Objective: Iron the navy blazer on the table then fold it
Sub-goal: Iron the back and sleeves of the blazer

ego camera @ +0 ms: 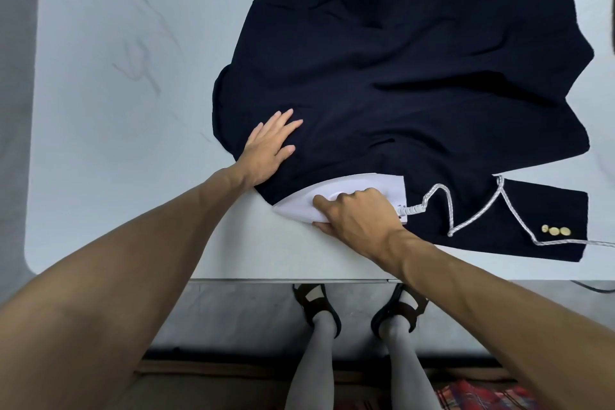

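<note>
The navy blazer (pixel 416 76) lies spread and creased over the right half of the white table (pixel 116 110). One sleeve with gold buttons (pixel 554 230) reaches toward the front right. My left hand (pixel 271 145) rests flat, fingers straight, on the blazer's left edge. My right hand (pixel 357 215) grips the handle of a white iron (pixel 362 190), which sits on the blazer's near edge with its tip pointing left over the bare table. Its braided white cord (pixel 472 221) snakes across the sleeve and off to the right.
The table's front edge (pixel 289 280) runs just behind my wrists, with my feet in dark sandals (pixel 319 306) on the grey floor below. The left part of the tabletop shows faint marbling. A red patterned cloth (pixel 482 396) lies at the bottom right.
</note>
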